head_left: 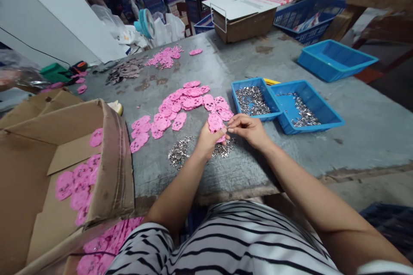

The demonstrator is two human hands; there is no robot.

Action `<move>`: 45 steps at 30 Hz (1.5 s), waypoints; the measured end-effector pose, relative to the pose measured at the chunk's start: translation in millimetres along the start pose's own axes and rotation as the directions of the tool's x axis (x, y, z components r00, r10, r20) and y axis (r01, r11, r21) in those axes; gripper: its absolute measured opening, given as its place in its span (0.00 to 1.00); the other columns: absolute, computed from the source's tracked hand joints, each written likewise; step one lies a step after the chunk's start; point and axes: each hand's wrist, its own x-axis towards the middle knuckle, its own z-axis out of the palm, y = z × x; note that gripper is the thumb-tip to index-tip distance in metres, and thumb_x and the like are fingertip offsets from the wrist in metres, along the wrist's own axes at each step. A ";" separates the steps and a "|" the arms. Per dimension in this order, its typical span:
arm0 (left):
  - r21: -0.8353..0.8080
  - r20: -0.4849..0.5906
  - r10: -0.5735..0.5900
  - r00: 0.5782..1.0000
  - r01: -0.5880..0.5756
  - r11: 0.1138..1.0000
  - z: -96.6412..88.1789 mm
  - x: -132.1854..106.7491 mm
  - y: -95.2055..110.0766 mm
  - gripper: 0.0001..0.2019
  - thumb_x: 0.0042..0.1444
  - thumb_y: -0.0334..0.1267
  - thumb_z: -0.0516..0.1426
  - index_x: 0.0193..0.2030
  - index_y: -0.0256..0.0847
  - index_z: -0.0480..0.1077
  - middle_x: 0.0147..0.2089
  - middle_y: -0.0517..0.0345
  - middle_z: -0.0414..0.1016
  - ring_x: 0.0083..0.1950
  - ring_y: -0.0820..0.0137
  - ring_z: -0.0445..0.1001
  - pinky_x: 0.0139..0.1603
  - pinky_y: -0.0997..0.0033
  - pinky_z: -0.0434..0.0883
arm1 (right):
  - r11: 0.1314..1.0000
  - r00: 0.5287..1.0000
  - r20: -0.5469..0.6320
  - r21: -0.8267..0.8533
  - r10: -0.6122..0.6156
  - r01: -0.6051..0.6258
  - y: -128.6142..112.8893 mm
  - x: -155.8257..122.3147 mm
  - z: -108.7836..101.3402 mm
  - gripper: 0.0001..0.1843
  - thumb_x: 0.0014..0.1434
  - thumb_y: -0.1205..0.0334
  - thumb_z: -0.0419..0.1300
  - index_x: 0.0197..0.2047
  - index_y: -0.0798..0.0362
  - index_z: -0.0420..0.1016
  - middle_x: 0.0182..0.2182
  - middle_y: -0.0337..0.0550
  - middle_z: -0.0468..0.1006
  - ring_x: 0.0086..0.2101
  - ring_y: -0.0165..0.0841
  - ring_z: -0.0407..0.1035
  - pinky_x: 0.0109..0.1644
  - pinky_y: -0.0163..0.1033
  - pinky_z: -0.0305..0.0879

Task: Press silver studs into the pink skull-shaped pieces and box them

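We see our left hand (206, 139) closed around a pink plastic piece (215, 123), holding it upright just above the grey tabletop (355, 116), near its near edge. Our right hand (248, 129) meets it from the right, thumb and forefinger pinched together at the edge of the piece; whatever sits between those fingertips is too small for us to tell. Directly beneath both hands lies a loose heap of small metal parts (180, 151), spread on the tabletop. Just beyond the hands, a scatter of pink pieces (180, 105) like the one held runs to the left and farther away. To the right of that scatter stand two small blue trays side by side, touching: the left tray (240, 101) holds a heap of shiny metal parts, the right tray (322, 111) a thinner strip of them. Something yellow (272, 81) shows just behind these trays. A larger blue tray (335, 60) sits farther right, well apart. At the near left, an open cardboard box (109, 172) holds more pink pieces, and a second pink pile (164, 56) lies at the far side of the tabletop, beside a grey heap (125, 70).
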 end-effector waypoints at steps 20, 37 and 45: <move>0.071 -0.078 0.107 0.991 -0.101 0.992 4.1 -0.2 1.0 0.21 0.36 0.34 0.67 0.35 0.40 0.61 0.27 0.66 0.71 0.22 0.77 0.69 0.20 0.78 0.66 | 0.978 0.983 0.015 -0.104 0.182 -0.180 -1.4 -1.1 4.8 0.21 0.43 0.43 0.69 0.23 0.52 0.72 0.22 0.37 0.70 0.26 0.29 0.60 0.33 0.39 0.57; -0.174 0.134 0.237 0.962 -0.212 0.962 5.4 -7.8 7.2 0.32 0.41 0.45 0.69 0.55 0.47 0.67 0.55 0.52 0.73 0.63 0.61 0.67 0.67 0.61 0.60 | 0.942 0.957 -0.126 0.247 0.263 -0.226 -25.0 -3.7 20.1 0.14 0.41 0.53 0.71 0.20 0.52 0.73 0.41 0.46 0.76 0.49 0.39 0.67 0.59 0.49 0.57; -0.131 0.157 0.387 0.909 -0.369 0.920 2.9 -6.7 4.3 0.31 0.41 0.46 0.71 0.53 0.46 0.69 0.53 0.51 0.74 0.61 0.59 0.69 0.66 0.56 0.62 | 0.939 0.948 -0.164 0.260 0.274 -0.227 -30.3 -3.7 33.6 0.19 0.39 0.48 0.70 0.16 0.51 0.68 0.34 0.44 0.75 0.45 0.40 0.67 0.55 0.47 0.60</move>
